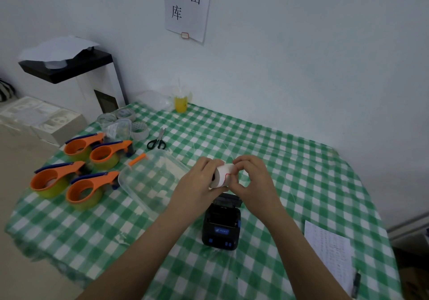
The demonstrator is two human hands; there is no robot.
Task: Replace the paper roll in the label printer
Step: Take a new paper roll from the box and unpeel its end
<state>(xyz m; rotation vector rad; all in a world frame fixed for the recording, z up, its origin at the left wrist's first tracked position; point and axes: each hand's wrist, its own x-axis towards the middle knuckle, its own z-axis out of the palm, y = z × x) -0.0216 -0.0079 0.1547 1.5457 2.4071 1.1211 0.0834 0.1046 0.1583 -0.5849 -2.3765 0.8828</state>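
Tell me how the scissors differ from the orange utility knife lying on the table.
The scissors have black handles and bare metal blades; the utility knife is orange all over. The scissors lie out on the checked cloth, clear of other things; the knife lies right beside the clear plastic tub. The scissors look broader, with two loop handles; the knife is a thin stick. Both lie flat and untouched.

Light even, diffuse, cool; source not visible. Shadows faint. No glare. Overall soft focus. Wide-angle bowing at edges; table [301, 160] corners curve.

wall notice [186, 5] cropped above, printed sheet [329, 253] text illegible
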